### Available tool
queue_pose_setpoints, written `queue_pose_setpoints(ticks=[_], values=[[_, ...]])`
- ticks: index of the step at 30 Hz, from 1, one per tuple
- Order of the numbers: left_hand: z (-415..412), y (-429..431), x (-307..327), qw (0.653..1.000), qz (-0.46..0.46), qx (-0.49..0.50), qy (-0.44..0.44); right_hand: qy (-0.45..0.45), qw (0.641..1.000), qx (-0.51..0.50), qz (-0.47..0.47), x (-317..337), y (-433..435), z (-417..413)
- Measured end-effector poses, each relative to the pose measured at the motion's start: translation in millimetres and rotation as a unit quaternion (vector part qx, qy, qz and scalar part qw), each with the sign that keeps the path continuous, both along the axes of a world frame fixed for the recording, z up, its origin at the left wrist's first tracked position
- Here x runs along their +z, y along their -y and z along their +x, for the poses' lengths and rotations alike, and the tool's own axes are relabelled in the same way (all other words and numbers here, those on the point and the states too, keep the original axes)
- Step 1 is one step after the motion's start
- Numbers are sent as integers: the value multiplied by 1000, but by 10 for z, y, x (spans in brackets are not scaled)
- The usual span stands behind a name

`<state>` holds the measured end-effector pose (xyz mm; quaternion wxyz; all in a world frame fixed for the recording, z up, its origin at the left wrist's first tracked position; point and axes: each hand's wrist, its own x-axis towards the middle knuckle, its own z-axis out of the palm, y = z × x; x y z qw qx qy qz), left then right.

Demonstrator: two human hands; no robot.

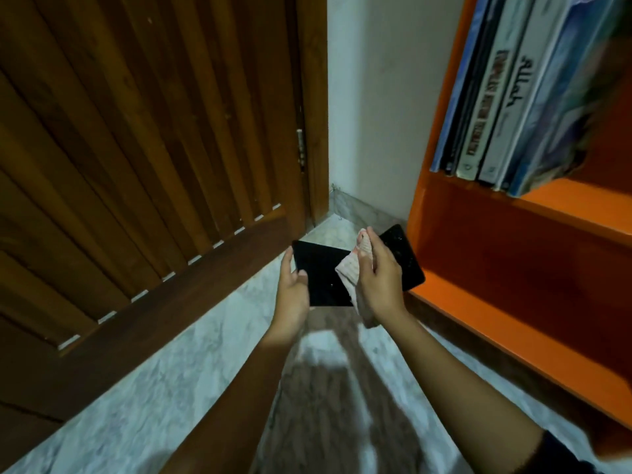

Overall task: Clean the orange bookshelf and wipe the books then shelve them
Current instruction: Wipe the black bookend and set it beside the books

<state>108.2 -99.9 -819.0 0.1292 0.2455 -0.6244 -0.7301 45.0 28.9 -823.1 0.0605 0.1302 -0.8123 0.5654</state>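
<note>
A flat black book (323, 275) is held out over the floor in front of the orange bookshelf (506, 234). My left hand (292, 285) grips its left edge, thumb on the cover. My right hand (378, 278) holds a pale pink cloth (352, 268) against the cover's right part. Several tall books (513, 97) stand on the shelf's upper board at the top right. The compartment below them holds nothing that I can see.
A brown slatted wooden door (154, 165) fills the left side. A white wall (372, 97) meets it in the corner behind the book. Grey marble floor (154, 405) runs under my arms.
</note>
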Motion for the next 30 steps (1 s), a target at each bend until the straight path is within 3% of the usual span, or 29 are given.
queue_pose_setpoints(ticks=[8,15,20,25,30], values=[[295,-650,803,988,-41,-94,-119,-54,997,-37,45,334,-329,3],[463,-844,1199,972,-84,-165,-142,-65,998,16,-19,551,-446,205],[512,-890,1326,964,-108,-195,-144,-121,992,32,-30,730,-439,259],[533,-889,1406,964,-99,-197,-146,-180,980,75,-29,901,-430,320],[518,-874,1433,970,-19,-191,-148,-208,969,124,-40,997,-455,394]])
